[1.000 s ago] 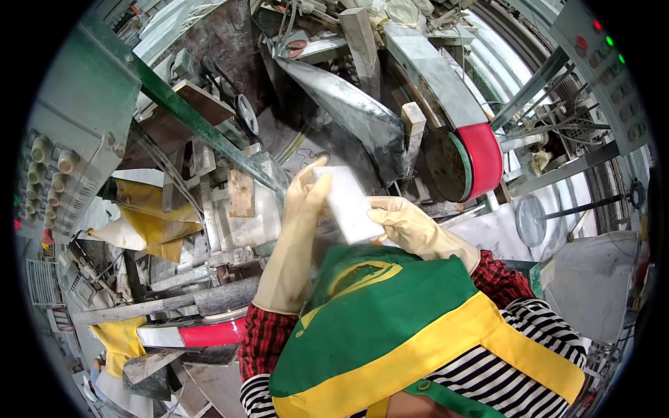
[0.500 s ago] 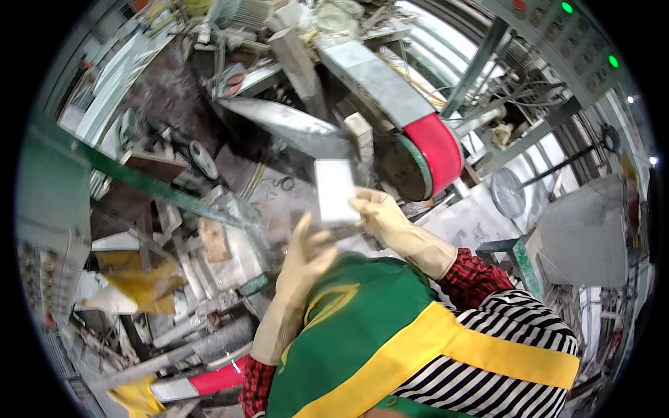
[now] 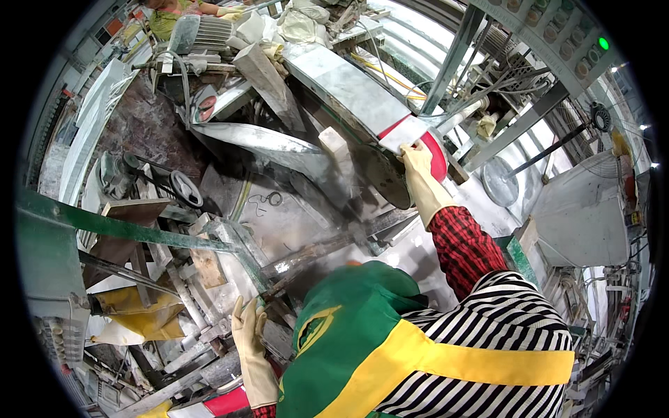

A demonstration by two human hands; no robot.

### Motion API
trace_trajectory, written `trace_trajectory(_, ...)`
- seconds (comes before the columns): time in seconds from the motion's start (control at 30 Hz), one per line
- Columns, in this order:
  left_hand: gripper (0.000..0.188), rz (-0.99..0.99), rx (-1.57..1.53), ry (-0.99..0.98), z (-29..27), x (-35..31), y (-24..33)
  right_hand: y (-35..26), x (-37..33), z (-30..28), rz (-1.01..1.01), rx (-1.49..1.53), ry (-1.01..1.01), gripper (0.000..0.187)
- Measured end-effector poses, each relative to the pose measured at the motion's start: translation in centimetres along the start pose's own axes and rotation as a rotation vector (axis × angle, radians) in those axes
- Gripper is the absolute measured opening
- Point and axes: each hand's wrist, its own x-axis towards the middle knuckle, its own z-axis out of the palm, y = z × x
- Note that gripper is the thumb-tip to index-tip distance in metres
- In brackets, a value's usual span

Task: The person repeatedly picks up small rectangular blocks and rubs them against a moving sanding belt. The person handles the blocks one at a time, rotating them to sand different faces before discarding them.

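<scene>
My right hand [image 3: 420,171], in a cream rubber glove, reaches forward to the rounded red end of a conveyor belt [image 3: 437,161]. Its fingers are closed at the near edge of a small white rectangular tile [image 3: 404,134], which lies over the red stretch of the belt. Part of that grip is hidden from above. My left hand [image 3: 249,331], gloved alike, is held low by my side with its fingers stretched out, and nothing is in it. Nearest to it are a green metal frame bar [image 3: 254,268] and a wooden block [image 3: 208,258].
A dusty curved metal guard [image 3: 258,139] and an upright wooden post [image 3: 336,150] stand left of the belt. A control panel [image 3: 564,42] with a green light hangs at upper right. Far upper left, another person [image 3: 167,21] works in gloves.
My right hand has carried the white tile forward and right, from before my chest to the red belt end. My left hand has dropped back toward the lower left.
</scene>
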Motion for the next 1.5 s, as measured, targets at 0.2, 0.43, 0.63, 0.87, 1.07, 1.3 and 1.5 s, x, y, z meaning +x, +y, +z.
trace_trajectory(0.2, 0.059, -0.016, -0.059, 0.014, 0.2, 0.6, -0.8, 0.8, 0.9, 0.1, 0.034, 0.006, -0.095, 0.039)
trace_trajectory(0.43, 0.063, -0.016, -0.024, -0.012, 1.0, 0.3, -0.6, -0.2, 1.3, 0.4, 0.07, 0.081, -0.033, 0.032)
trace_trajectory(0.63, 0.066, -0.015, -0.047, 0.01, -0.3, -0.7, -2.3, -0.8, 2.4, 1.1, 0.012, -0.511, -0.137, 0.034)
trace_trajectory(0.87, 0.054, 0.042, -0.077, 0.144, -5.7, 0.6, -3.4, 2.5, 6.5, -1.9, -0.008, -0.036, -0.04, 0.036)
trace_trajectory(1.07, 0.063, 0.459, 0.577, 0.846, -23.8, -0.8, -6.6, -0.8, 2.9, -2.0, 0.255, 0.559, -0.262, 0.044)
trace_trajectory(1.3, 0.079, -0.127, 1.251, 1.365, -28.9, -6.4, -2.8, 4.0, -9.5, -2.9, 0.173, 0.269, -0.429, 0.047)
trace_trajectory(1.5, 0.079, -0.171, 1.279, 1.391, -28.9, -4.7, -7.3, 7.3, -15.0, -6.1, 0.305, -0.069, -0.657, 0.05)
